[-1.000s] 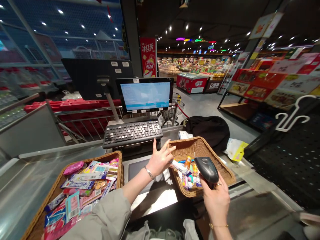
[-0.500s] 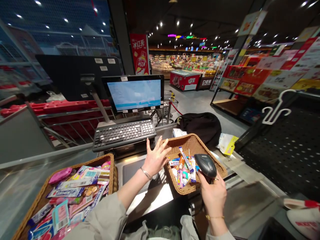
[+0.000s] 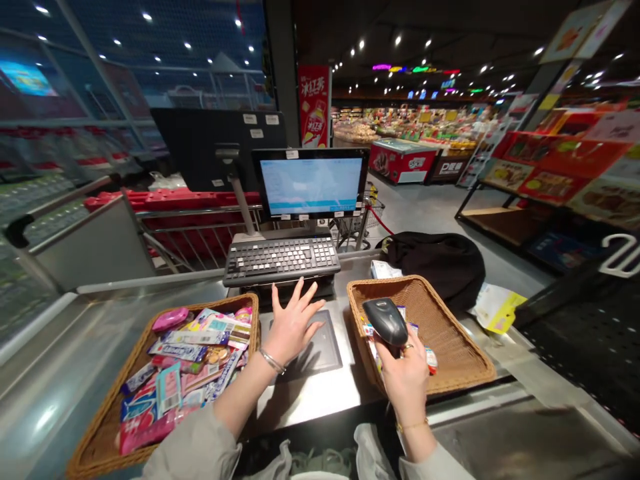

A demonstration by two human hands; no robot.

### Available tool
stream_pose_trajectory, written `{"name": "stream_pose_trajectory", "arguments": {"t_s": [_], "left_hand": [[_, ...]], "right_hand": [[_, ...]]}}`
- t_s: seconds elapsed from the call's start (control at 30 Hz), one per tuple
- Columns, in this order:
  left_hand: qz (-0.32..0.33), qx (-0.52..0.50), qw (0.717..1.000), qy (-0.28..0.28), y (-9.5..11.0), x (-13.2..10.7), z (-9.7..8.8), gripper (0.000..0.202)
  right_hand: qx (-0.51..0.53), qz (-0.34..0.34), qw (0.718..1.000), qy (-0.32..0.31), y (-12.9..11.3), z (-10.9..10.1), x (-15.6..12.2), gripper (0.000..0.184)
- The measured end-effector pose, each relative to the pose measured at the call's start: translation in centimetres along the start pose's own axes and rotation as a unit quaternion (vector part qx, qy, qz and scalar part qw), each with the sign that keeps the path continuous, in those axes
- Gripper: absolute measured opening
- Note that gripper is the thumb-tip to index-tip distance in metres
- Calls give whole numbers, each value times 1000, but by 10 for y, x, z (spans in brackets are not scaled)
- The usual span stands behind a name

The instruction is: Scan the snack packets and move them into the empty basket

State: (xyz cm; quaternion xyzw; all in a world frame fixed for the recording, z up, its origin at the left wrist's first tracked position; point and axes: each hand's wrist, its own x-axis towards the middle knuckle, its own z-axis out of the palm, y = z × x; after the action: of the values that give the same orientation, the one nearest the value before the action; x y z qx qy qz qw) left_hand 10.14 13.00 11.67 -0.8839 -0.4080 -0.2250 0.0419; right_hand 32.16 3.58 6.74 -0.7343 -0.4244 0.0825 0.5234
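Note:
My left hand [image 3: 293, 325] hovers with fingers spread over a dark grey flat pad [image 3: 325, 343] set in the counter, holding nothing. My right hand [image 3: 407, 373] is wrapped round a black barcode scanner [image 3: 384, 320], its head pointing away from me. Below the scanner is the right wicker basket [image 3: 455, 353], with several small candy packets partly hidden behind the hand and scanner. On the left stands another wicker basket [image 3: 255, 310], heaped with colourful wrapped sweets [image 3: 193, 353] and a pink case [image 3: 170, 319].
A keyboard [image 3: 283, 260] sits beneath a lit monitor [image 3: 313, 183]; a second dark screen [image 3: 200, 150] faces away. Behind the right basket lie a black cloth bundle [image 3: 440, 260] and a white-and-yellow packet [image 3: 497, 307]. A metal counter [image 3: 45, 400] runs along the left.
The view has turned left, so things appear further right. My left hand has moved from beside the right basket to over the pad. The scanner has shifted toward the right basket's left side.

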Motion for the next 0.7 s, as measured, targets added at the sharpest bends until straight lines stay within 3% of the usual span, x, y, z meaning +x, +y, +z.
{"name": "stream_pose_trajectory", "arguments": {"t_s": [0.3, 0.7], "left_hand": [[-100, 9, 995, -12, -33, -62, -19, 34], [-247, 63, 967, -5, -72, -151, -46, 33]], "right_hand": [[25, -94, 989, -108, -21, 43, -15, 42], [48, -179, 949, -256, -61, 97, -53, 32]]}}
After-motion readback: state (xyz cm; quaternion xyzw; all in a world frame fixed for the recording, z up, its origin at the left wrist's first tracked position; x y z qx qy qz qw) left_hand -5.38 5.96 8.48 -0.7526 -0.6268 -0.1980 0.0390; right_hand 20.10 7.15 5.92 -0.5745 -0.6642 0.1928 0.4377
